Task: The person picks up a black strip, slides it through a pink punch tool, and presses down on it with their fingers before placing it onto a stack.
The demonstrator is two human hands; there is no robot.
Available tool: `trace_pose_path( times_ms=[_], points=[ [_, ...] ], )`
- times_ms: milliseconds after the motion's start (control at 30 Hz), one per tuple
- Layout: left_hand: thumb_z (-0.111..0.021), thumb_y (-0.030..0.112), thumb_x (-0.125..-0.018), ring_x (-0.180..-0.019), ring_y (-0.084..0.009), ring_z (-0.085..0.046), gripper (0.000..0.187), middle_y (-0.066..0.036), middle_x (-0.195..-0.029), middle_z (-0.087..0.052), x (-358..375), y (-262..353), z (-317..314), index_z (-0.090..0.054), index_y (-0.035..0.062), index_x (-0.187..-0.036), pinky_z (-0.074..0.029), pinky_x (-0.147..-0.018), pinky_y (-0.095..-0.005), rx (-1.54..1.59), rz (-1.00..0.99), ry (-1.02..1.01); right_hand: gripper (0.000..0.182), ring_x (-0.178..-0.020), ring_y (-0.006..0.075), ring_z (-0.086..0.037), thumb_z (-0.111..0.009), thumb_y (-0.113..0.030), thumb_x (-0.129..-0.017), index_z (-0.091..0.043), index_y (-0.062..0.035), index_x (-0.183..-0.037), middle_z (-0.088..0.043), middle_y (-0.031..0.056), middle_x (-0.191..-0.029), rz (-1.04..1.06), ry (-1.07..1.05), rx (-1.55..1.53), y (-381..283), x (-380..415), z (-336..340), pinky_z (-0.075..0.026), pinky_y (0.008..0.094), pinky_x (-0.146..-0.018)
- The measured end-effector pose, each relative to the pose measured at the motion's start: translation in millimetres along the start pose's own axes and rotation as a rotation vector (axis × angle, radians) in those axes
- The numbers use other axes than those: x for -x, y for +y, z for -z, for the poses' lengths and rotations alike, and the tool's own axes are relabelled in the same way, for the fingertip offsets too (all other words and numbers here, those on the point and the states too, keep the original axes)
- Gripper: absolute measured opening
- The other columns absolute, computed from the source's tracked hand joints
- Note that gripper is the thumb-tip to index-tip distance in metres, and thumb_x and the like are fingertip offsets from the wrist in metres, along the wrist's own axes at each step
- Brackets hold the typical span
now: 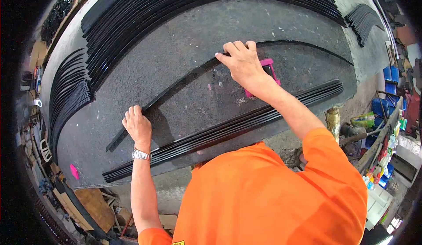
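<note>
A long, thin black strip (184, 79) lies across the dark worktop (211, 100), bowed away from my body. My left hand (138, 126), with a metal-band watch on the wrist, is closed on it near its left end. Around the middle of the strip, my right hand (241, 63) pinches it with bent fingers. Partly hidden under my right forearm is a bright pink-framed object (268, 63). Closer to my body, a bundle of similar black strips (211, 134) runs along the near edge.
A wide row of black strips (206, 1) curves along the far side. Smaller fanned groups stand at left (70, 89) and right (364, 21). A small pink piece (74, 171) sits near the left corner. Blue chairs (390, 74) and clutter surround the worktop.
</note>
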State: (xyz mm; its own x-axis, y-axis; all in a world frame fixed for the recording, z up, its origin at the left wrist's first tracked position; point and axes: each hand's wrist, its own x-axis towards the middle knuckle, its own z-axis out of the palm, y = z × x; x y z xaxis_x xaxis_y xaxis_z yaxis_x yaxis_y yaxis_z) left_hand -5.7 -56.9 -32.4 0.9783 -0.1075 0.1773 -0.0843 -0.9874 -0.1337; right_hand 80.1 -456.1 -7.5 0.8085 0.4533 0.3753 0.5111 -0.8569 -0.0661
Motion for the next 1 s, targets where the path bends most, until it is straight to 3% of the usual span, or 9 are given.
trace_pose_path(
  times_ms=[267, 567, 733, 833, 933, 1000],
  points=[
    [-0.062, 0.003, -0.082, -0.096, -0.0285, -0.058, 0.019, -0.006, -0.095, -0.057, -1.6, 3.8, 5.4, -0.056, 0.0116, -0.098, -0.043, -0.081, -0.0435, -0.016, 0.005, -0.041, 0.034, -0.105, 0.0213, -0.061, -0.063, -0.007, -0.083, -0.076, -0.0215, -0.11, -0.064, 0.0005, -0.11, -0.161, 0.014, 0.156, 52.3, 21.7, 30.7, -0.04, 0.0444, -0.087],
    [-0.062, 0.003, -0.082, -0.096, -0.0283, -0.059, 0.018, -0.006, -0.096, -0.058, -1.1, 0.4, 1.5, -0.057, 0.0121, -0.097, -0.044, -0.081, -0.0432, -0.013, 0.008, -0.043, 0.039, -0.103, 0.0244, -0.06, -0.062, -0.004, -0.084, -0.075, -0.0202, -0.117, -0.062, 0.0014, -0.106, -0.442, -0.172, 0.335, 130.8, 144.5, 55.8, -0.045, 0.0451, -0.082],
    [-0.059, 0.003, -0.081, -0.093, -0.0289, -0.059, 0.016, -0.006, -0.093, -0.058, -0.5, -1.8, 5.4, -0.057, 0.0116, -0.094, -0.044, -0.078, -0.0442, 0.02, -0.028, 0.02, 0.037, -0.104, 0.0271, -0.06, -0.061, -0.006, -0.086, -0.074, -0.0158, -0.119, -0.062, 0.0039, -0.108, -0.463, -0.167, 0.235, 116.1, 160.5, 57.3, -0.044, 0.0453, -0.081],
    [-0.058, 0.003, -0.079, -0.089, -0.03, -0.059, 0.015, -0.006, -0.09, -0.058, -2.1, -3.5, -0.7, -0.057, 0.0111, -0.091, -0.045, -0.072, -0.0447, 0.029, -0.041, 0.035, 0.032, -0.109, 0.0262, -0.059, -0.065, -0.009, -0.081, -0.077, -0.0155, -0.11, -0.063, 0.004, -0.113, -0.448, -0.197, 0.225, 110.6, 165.3, 66.1, -0.044, 0.0453, -0.085],
    [-0.058, 0.003, -0.079, -0.098, -0.0317, -0.061, 0.02, -0.007, -0.098, -0.062, 0.0, -8.4, -3.3, -0.06, 0.0106, -0.098, -0.046, -0.079, -0.0473, 0.095, -0.015, -0.003, 0.028, -0.112, 0.0254, -0.058, -0.068, -0.009, -0.074, -0.079, -0.0159, -0.1, -0.062, 0.004, -0.116, -0.391, -0.26, 0.221, 120.1, 158.2, 94.0, -0.043, 0.045, -0.087],
    [-0.058, 0.004, -0.079, -0.099, -0.0321, -0.06, 0.022, -0.008, -0.099, -0.063, -1.1, -13.4, -4.6, -0.06, 0.0095, -0.1, -0.046, -0.082, -0.0474, 0.081, 0.006, -0.058, 0.03, -0.109, 0.0257, -0.058, -0.069, -0.012, -0.079, -0.077, -0.0177, -0.107, -0.061, 0.0034, -0.112, -0.456, -0.226, 0.276, 143.1, 163.5, 93.9, -0.043, 0.0452, -0.086]
  ],
)
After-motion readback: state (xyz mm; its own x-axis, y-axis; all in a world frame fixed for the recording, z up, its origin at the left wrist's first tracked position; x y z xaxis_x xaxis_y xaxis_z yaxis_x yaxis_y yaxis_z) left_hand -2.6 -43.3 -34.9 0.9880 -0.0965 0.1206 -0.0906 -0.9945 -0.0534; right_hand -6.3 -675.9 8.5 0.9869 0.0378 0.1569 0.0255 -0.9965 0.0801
